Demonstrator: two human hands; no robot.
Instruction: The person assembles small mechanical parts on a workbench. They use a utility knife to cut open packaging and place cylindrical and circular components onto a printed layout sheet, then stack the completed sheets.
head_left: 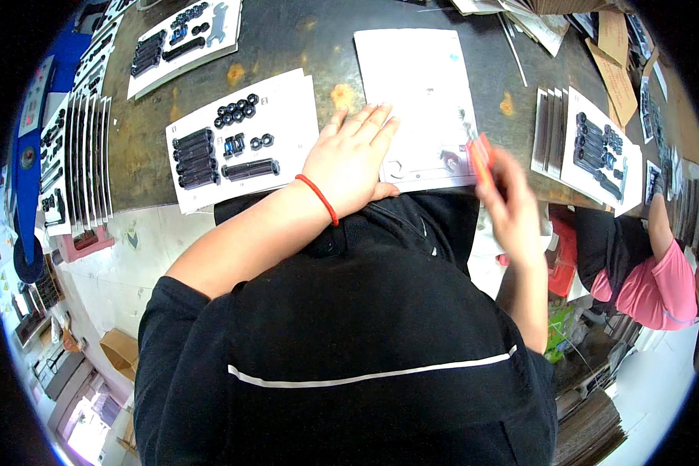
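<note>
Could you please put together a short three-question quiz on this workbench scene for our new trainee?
1. True or false: the left hand lies flat, palm down, on the white card.
2. What is the blurred right hand holding at the card's lower right corner?
A. a black bolt
B. a small red-orange tool
C. a cardboard sheet
3. Fill in: the left wrist wears a thin ____ band.

Key
1. True. The fingers are spread on the card's lower left part.
2. B. The red-orange tool sticks up from the fingers; its exact kind is too blurred to tell.
3. Red.
</note>
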